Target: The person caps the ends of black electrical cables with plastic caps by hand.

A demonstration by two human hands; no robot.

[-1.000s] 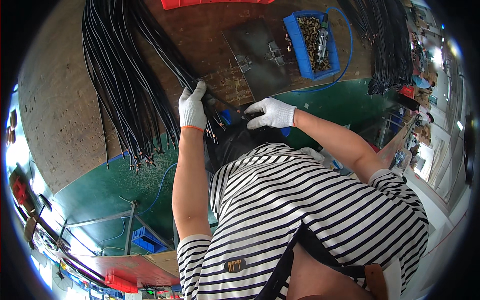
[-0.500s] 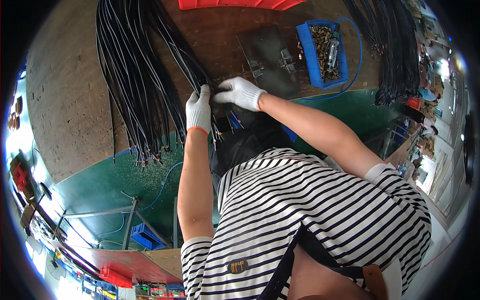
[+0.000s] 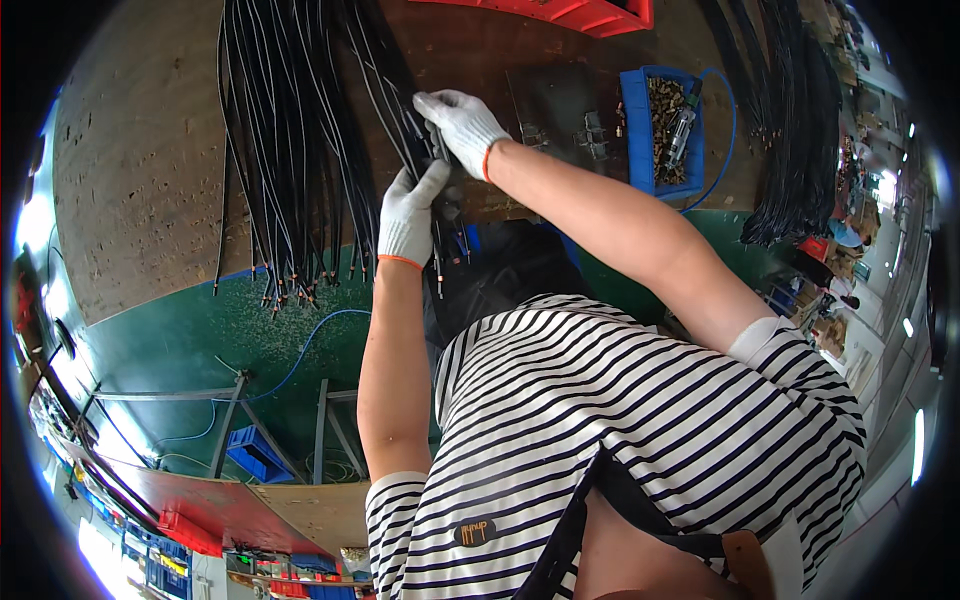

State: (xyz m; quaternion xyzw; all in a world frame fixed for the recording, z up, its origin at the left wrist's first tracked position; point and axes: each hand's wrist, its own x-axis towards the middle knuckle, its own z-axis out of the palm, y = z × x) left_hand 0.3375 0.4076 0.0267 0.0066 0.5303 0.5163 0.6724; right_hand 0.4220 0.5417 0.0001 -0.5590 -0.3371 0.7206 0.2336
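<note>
My left hand [image 3: 407, 218], in a white knit glove with an orange cuff, is closed round a few black cables [image 3: 390, 100] near their lower ends. Farther up the same strands is my gloved right hand [image 3: 466, 130], its fingers curled over them; the fingertips are partly hidden behind the cables. Below the left hand, bare copper-coloured cable ends [image 3: 440, 278] hang over the table's near edge in front of my dark trousers. A larger bunch of black cables [image 3: 290, 130] lies just left of my hands, its stripped ends reaching past the edge.
On the brown wooden table [image 3: 140, 190], a blue bin [image 3: 636, 135] holds small brass-coloured fittings and a metal tool [image 3: 682, 130] with a blue hose. A dark plate [image 3: 560, 110] with metal clamps lies left of it. A red crate [image 3: 600, 15] stands behind; more cables [image 3: 795, 150] hang right.
My right hand has moved up the cables, away from me, and its fingers now curl over them. The left hand stays low on the strands. The whole view has shifted slightly.
</note>
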